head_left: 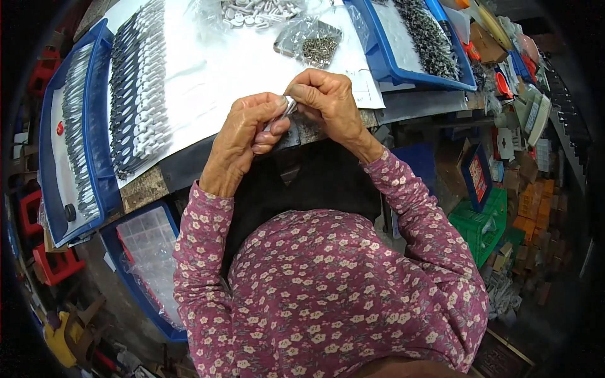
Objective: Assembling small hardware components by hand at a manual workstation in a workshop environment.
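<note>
Over the table's front edge, my two hands meet. Between its thumb and fingers, my left hand [236,135] grips a small white plastic part [290,106]. My right hand [334,107] is closed in a pinch at the upper end of that part; what lies between its fingertips is hidden. Just beyond the hands sits a clear bag of small brass-coloured metal pieces [319,49]. Farther back, a clear bag holds many loose white plastic parts [258,14]. Left of my hands, overlapping rows of white-and-dark parts [148,94] lie on white paper [201,94].
A blue tray [97,138] with slim pale parts stands at the far left. Another blue tray [400,74], holding black-and-clear parts, is at the back right. Below the table's left side is a blue bin [167,321] with clear compartment boxes. A green crate [495,223] stands right.
</note>
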Demonstrator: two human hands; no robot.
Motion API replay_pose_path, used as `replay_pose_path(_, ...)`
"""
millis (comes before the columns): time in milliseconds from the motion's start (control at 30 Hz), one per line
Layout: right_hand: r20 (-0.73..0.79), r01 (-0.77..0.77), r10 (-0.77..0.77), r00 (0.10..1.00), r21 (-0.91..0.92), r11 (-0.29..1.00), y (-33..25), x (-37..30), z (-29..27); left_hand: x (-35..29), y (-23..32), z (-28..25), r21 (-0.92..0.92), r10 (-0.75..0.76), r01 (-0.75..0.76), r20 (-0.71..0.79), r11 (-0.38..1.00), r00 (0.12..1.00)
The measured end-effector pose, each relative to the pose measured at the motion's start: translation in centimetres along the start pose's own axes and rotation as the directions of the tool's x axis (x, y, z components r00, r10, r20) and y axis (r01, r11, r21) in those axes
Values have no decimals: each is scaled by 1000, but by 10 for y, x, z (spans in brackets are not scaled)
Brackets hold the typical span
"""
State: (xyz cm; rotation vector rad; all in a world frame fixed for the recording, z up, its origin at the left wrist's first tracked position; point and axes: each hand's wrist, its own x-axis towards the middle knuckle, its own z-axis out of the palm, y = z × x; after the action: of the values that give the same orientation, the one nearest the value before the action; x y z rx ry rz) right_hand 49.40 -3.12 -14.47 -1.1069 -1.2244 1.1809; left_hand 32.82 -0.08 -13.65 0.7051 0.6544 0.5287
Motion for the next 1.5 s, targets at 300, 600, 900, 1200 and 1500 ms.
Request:
replay_pose_path(300,7,116,-116,993,-62,991,5,0,3,-2,-4,-5,-14,-2,2,11,1000,1000)
replay_pose_path(600,-11,37,-37,999,52,998,13,-4,8,-3,-6,-7,9,7,-7,-3,1000,1000)
replay_pose_path(900,-7,92,-93,996,-55,994,14,0,7,-4,-5,-10,50,21,-20,-22,999,1000)
replay_pose_path(1200,3,58,-58,998,-23,998,11,0,6,-2,-4,-3,82,27,-23,-52,996,998)
replay_pose_path(1500,241,-184,159,957,83,979,-3,8,-19,0,-5,6,118,3,6,-73,993,997)
